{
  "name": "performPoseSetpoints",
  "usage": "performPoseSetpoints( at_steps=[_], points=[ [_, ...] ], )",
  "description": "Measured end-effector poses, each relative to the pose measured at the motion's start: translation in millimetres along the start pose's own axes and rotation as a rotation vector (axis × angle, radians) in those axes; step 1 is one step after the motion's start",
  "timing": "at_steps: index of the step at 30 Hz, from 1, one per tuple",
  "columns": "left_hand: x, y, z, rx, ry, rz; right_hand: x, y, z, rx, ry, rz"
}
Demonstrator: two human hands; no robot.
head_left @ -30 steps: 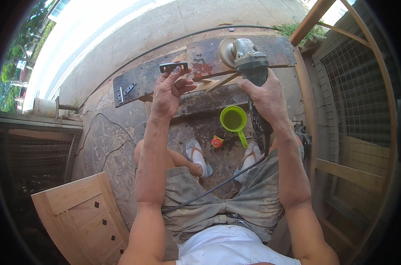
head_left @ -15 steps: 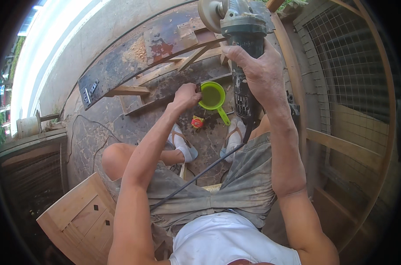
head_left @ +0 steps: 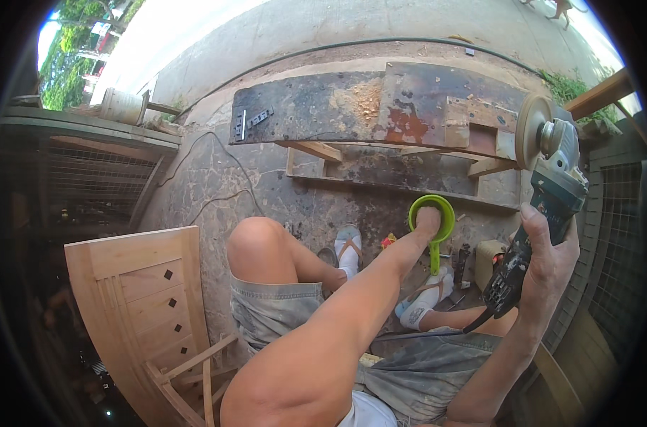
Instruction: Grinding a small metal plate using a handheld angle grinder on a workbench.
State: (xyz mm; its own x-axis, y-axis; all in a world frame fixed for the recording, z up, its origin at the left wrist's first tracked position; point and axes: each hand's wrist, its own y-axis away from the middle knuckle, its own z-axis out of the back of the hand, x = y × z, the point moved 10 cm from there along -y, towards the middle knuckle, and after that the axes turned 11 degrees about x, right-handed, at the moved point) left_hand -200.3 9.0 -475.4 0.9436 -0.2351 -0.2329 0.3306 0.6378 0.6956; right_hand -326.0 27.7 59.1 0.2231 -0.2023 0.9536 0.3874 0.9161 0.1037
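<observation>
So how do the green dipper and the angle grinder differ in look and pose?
The dipper is bright green; the angle grinder is dark teal and grey with a tan disc. The dipper sits low near the feet, the left hand inside; the angle grinder is held up in the right hand. Each occupies one hand.

Free path over surface [head_left: 306, 99] between metal strips [head_left: 260, 118] and grinder [head_left: 557, 181]; grinder obstructs right end; dipper [head_left: 450, 213] rim surrounds left grip [head_left: 428, 219]
</observation>
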Motion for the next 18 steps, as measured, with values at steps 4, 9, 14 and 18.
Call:
performPoseSetpoints(
  at_steps=[4, 9, 14, 18],
  points=[
    [9.6, 14.3, 23.4, 0.019, -0.044, -0.033, 3.9, -3.9, -12.0, 0.076, 0.001, -0.033],
    [-1.1, 98.4, 99.9, 0.016, -0.094, -0.38, 1.1, -7.6, -18.0, 0.083, -0.028, -0.023],
    [-1.7, 250.9, 269.1, 0.217, 0.283, -0.504, 12.2, -7.7, -0.8, -0.011, -0.041, 0.07],
    [106.3, 330.7, 366.1, -0.056, 1.17, -0.511, 25.1, 0.8, -30.4, 0.087, -0.103, 0.104]
  ],
)
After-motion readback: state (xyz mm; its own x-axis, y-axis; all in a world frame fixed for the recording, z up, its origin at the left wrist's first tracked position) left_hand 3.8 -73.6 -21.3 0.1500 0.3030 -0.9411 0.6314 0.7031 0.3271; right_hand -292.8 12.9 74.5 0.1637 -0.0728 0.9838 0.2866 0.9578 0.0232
